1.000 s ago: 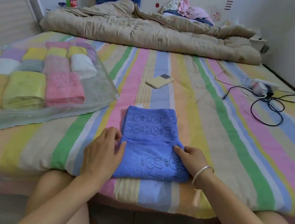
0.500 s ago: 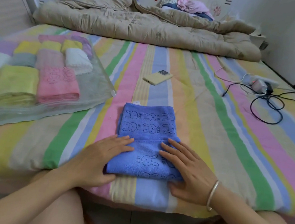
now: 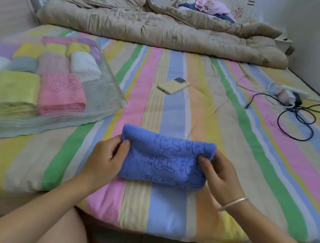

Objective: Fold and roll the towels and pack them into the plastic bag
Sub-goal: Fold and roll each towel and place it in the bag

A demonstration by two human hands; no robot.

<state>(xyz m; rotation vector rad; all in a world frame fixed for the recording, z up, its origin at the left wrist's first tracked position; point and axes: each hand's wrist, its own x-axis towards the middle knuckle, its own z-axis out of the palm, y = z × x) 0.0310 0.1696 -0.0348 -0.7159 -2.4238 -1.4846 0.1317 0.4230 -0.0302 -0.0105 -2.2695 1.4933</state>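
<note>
Towels [image 3: 61, 94] of several colours already lie rolled inside the plastic bag [image 3: 104, 97] on the left of the bed [image 3: 194, 108], while a blue towel [image 3: 163, 160], partly rolled near the front edge, is pinched at its ends by the left hand [image 3: 102, 161] and right hand [image 3: 218, 174], not yet packed.

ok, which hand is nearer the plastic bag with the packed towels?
Left. The left hand grips the blue towel at the end toward the plastic bag, not touching the bag; the right hand grips the opposite end, farther away.
</note>
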